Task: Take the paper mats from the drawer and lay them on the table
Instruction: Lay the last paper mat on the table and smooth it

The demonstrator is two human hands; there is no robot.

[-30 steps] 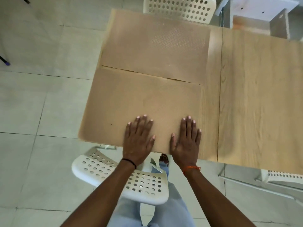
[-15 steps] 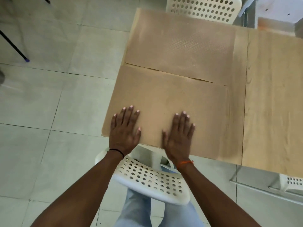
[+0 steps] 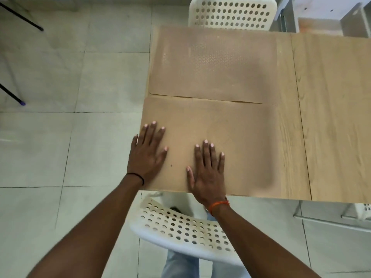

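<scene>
Both palms are lying flat, fingers spread, gripping nothing: the left hand is pressing on the near paper mat at the table's near-left corner, its outer edge overhanging the mat's left side, and the right hand is resting just beside it along the near edge. A second paper mat is lying beyond, at the far-left corner, its near edge slightly overlapping the first. White perforated chairs are standing at the near and far edges.

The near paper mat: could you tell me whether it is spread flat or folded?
Spread flat: the near paper mat lies flush on the table.
</scene>
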